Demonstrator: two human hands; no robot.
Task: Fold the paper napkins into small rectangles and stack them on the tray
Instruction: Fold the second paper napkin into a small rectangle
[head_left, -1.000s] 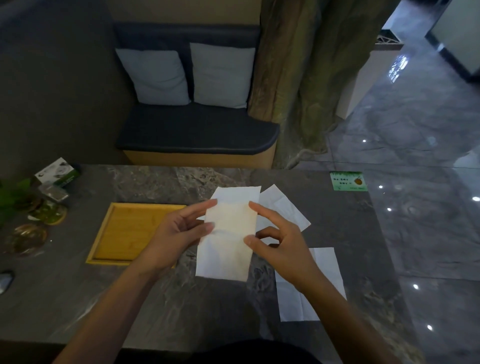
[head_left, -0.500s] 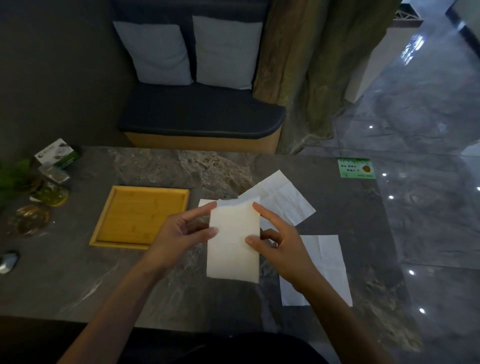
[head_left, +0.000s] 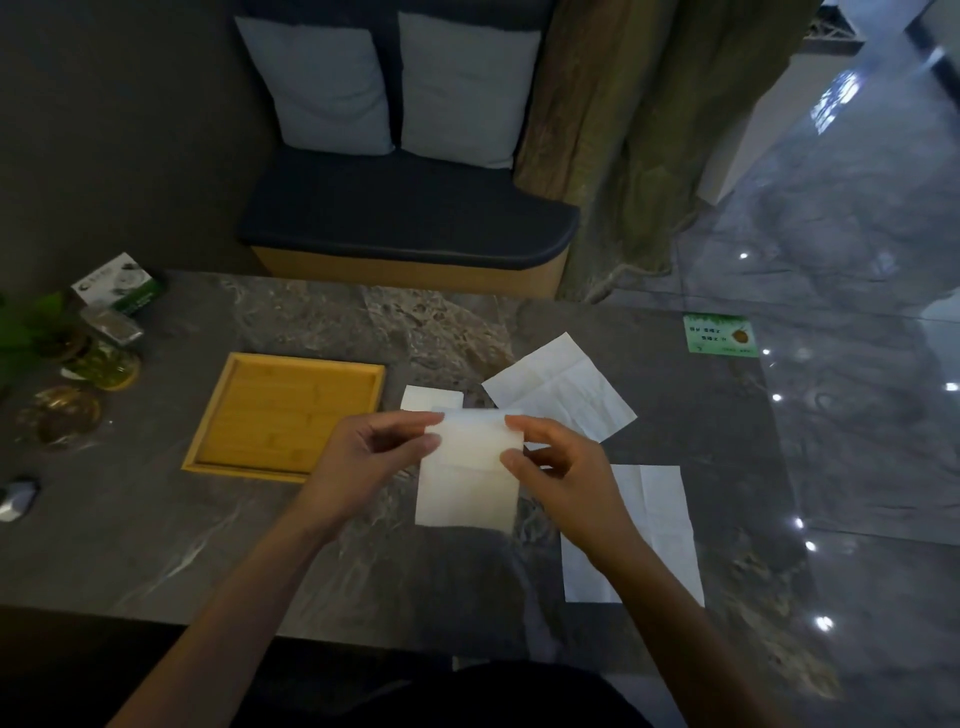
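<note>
I hold a white paper napkin above the dark marble table, its top part bent over toward me. My left hand pinches its upper left edge and my right hand pinches its upper right edge. A flat napkin lies beyond my right hand, and another napkin lies under my right wrist. A small white napkin corner shows behind the held one. The bamboo tray sits to the left with nothing on it.
Wrapped tea cakes, a jar and a green-and-white box crowd the table's left end beside a plant. A green card lies at the far right corner. A cushioned bench stands beyond the table.
The held napkin has become shorter as its top part folds down. Both hands stay pinched on its upper edges. The view has tilted downward.
</note>
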